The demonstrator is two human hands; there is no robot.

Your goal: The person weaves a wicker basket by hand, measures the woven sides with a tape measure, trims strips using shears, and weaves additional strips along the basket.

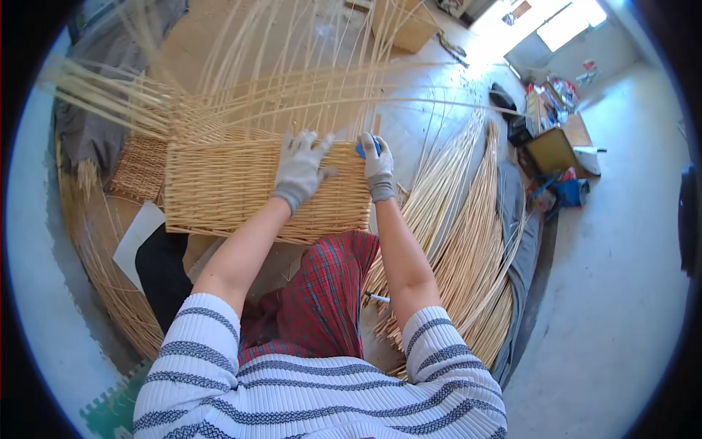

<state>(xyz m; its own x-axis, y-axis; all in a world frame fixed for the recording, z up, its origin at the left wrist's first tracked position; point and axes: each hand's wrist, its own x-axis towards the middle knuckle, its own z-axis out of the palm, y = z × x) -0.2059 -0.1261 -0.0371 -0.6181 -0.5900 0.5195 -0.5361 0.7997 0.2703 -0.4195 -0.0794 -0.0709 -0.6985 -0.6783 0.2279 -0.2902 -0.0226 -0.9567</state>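
Note:
A rectangular wicker basket (pixel 227 190) in progress stands in front of my knees, with long loose canes (pixel 292 69) rising from its far side. My left hand (pixel 300 168), in a white glove with a grey cuff, lies on the woven wall near its upper edge. Its fingers are spread and point away from me. At the basket's right upper corner, my right hand (pixel 379 170), gloved the same way, is closed around a small blue object (pixel 371 148). Most of that object is covered by the fingers, so its kind does not show.
Bundles of peeled canes (pixel 457 219) lie on the right over a grey cloth (pixel 514 219). A darker woven piece (pixel 139 167) sits at the left. A cardboard box (pixel 404 25) stands at the back. A cluttered low table (pixel 559 146) is at far right.

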